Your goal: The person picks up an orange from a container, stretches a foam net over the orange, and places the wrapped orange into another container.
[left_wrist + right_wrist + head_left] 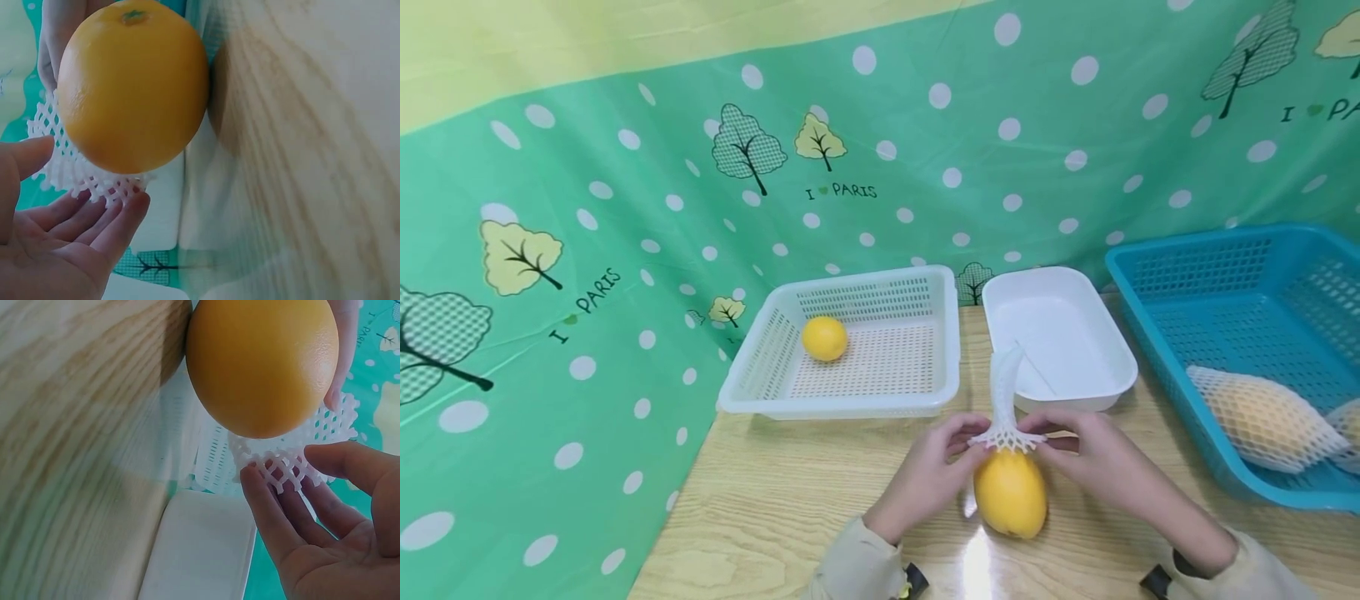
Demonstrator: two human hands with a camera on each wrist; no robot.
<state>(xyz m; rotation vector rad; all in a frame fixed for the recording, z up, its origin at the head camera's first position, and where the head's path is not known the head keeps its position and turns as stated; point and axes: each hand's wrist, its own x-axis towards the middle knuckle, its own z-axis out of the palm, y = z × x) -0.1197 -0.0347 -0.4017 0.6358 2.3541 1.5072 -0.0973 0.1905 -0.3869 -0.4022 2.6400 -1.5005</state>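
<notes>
A white foam fruit net stands upright over an orange on the table, its spread mouth at the top of the fruit. My left hand pinches the left side of the net's rim, and my right hand pinches the right side. In the left wrist view, the orange shows a small green stem end and most of its skin is outside the mesh. The right wrist view has the net's flared edge between thumb and fingers, close against the fruit.
A white perforated basket at the back holds another orange. Beside it stands a white tray with a thin strip in it. The blue basket at right contains net-wrapped fruit. A green patterned cloth hangs behind.
</notes>
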